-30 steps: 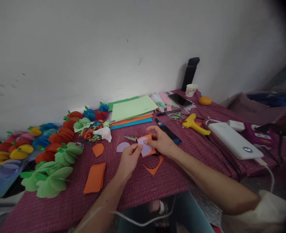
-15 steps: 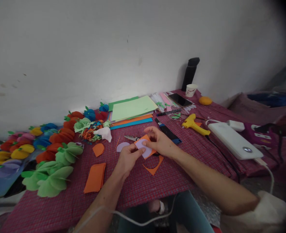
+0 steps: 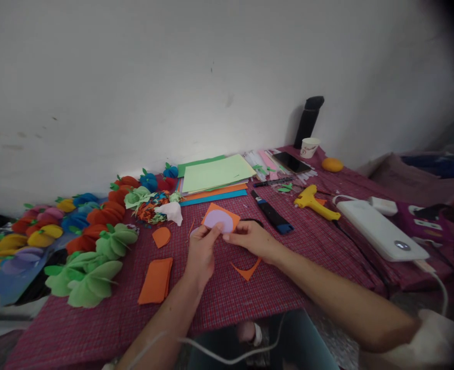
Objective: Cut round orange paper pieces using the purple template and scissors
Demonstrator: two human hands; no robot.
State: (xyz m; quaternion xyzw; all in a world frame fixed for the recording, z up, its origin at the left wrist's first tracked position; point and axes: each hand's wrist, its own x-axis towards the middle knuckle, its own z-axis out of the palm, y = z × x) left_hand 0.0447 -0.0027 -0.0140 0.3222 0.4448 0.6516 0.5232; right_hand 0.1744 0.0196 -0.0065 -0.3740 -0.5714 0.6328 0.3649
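My left hand (image 3: 201, 252) and my right hand (image 3: 250, 239) both pinch the near edge of an orange paper square (image 3: 212, 210) with a lilac paper disc (image 3: 218, 220) laid on it, held just above the red checked tablecloth (image 3: 250, 288). An orange curved offcut (image 3: 246, 271) lies below my right hand. A small orange half-round piece (image 3: 161, 237) and a stack of orange paper (image 3: 156, 280) lie to the left of my left hand.
Paper pumpkins in green (image 3: 91, 267), orange, blue and yellow crowd the left. Coloured sheets (image 3: 215, 174) lie at the back. A yellow glue gun (image 3: 313, 202), a white power bank (image 3: 381, 231), a black-and-blue cutter (image 3: 273, 218), phone (image 3: 292, 162), paper cup (image 3: 309, 147) and black bottle (image 3: 308, 119) stand right.
Both hands have lifted and turned the orange square with the lilac disc, holding it by its near edge. The scissors and the second lilac piece behind it are now hidden.
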